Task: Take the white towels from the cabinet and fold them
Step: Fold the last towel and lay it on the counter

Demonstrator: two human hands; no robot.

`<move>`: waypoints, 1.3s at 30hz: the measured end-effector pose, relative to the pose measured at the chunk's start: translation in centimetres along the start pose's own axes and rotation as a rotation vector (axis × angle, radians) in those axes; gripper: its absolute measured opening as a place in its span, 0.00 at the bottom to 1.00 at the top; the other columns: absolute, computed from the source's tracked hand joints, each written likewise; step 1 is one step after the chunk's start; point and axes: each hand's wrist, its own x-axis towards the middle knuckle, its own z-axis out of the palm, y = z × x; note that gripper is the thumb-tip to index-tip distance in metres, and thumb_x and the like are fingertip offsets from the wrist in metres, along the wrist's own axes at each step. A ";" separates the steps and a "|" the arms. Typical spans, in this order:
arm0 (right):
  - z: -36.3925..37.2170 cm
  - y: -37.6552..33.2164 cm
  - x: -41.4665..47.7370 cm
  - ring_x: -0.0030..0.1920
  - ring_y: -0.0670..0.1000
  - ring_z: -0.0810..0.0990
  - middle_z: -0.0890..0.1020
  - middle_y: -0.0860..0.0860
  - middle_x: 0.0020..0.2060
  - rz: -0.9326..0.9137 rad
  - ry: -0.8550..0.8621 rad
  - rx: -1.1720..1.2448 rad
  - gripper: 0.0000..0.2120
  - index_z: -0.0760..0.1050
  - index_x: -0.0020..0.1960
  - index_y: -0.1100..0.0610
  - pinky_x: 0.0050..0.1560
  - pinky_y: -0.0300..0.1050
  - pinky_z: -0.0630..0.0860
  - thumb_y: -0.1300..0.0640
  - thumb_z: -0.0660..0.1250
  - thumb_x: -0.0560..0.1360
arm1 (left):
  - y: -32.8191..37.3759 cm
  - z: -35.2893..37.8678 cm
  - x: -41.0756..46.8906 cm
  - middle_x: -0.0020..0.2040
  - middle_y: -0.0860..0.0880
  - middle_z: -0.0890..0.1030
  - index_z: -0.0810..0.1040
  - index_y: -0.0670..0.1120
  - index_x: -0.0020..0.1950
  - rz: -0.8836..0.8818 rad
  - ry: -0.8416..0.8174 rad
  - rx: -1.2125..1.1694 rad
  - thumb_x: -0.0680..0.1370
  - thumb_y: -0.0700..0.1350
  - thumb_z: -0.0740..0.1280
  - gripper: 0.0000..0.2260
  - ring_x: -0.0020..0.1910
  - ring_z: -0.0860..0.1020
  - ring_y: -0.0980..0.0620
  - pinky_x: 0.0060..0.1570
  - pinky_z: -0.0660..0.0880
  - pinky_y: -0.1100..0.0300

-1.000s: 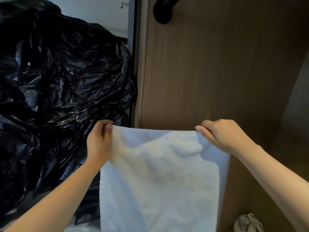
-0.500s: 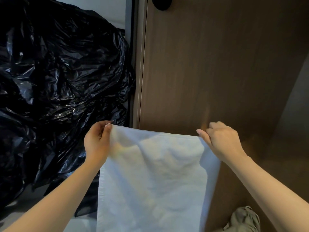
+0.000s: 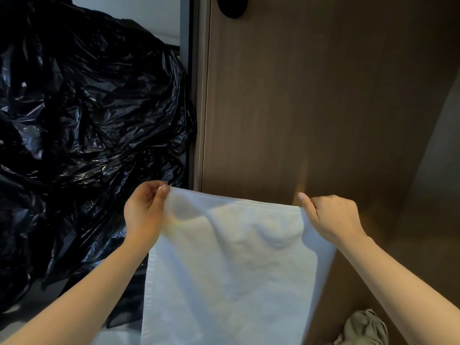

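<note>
A person holds a white towel [image 3: 231, 265] up by its top corners before a brown cabinet door [image 3: 311, 100]. The left hand [image 3: 144, 212] and right hand [image 3: 333, 217] each pinch a corner. Since a moment ago, the top edge sags lower. Black plastic bags [image 3: 82, 125] stay heaped left.

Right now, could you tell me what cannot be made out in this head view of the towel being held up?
- White towel: its lower end is cut off by the bottom edge; total length unknown.
- Black plastic bag: opaque, so its contents are hidden.
- Grey cloth: cropped by the bottom edge, too little shows to identify.
- Black knob: cut by the top edge.
- Fingertips of the left hand and right hand: behind the towel's corners.
</note>
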 end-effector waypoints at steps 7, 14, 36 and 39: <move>0.1 -2.0 -1.9 0.39 0.49 0.80 0.79 0.45 0.36 -0.101 -0.114 0.232 0.20 0.77 0.40 0.51 0.40 0.49 0.77 0.41 0.55 0.81 | 1.3 1.3 -3.7 0.39 0.55 0.82 0.79 0.54 0.45 0.047 -0.190 -0.001 0.78 0.44 0.68 0.05 0.37 0.79 0.57 0.39 0.75 0.62; 0.6 -9.3 -6.0 0.58 0.39 0.76 0.78 0.35 0.57 -0.198 -0.390 0.874 0.16 0.75 0.63 0.44 0.57 0.35 0.74 0.40 0.59 0.80 | 2.9 2.6 -8.0 0.41 0.51 0.81 0.81 0.52 0.46 0.112 -0.389 -0.044 0.76 0.41 0.70 0.05 0.38 0.79 0.48 0.37 0.73 0.68; -2.5 -12.1 -6.7 0.46 0.44 0.79 0.81 0.40 0.40 -0.086 -0.354 1.073 0.06 0.79 0.42 0.46 0.41 0.35 0.76 0.48 0.67 0.78 | 0.8 0.8 -13.4 0.36 0.51 0.82 0.80 0.47 0.40 -0.067 -0.403 -0.089 0.72 0.38 0.75 0.06 0.35 0.79 0.56 0.37 0.74 0.68; -2.2 -11.4 -6.9 0.42 0.46 0.79 0.80 0.43 0.37 -0.078 -0.392 1.015 0.10 0.78 0.40 0.48 0.37 0.36 0.73 0.46 0.67 0.77 | 0.6 0.6 -13.4 0.38 0.51 0.83 0.80 0.47 0.42 -0.074 -0.427 -0.106 0.72 0.39 0.74 0.05 0.37 0.80 0.55 0.39 0.75 0.68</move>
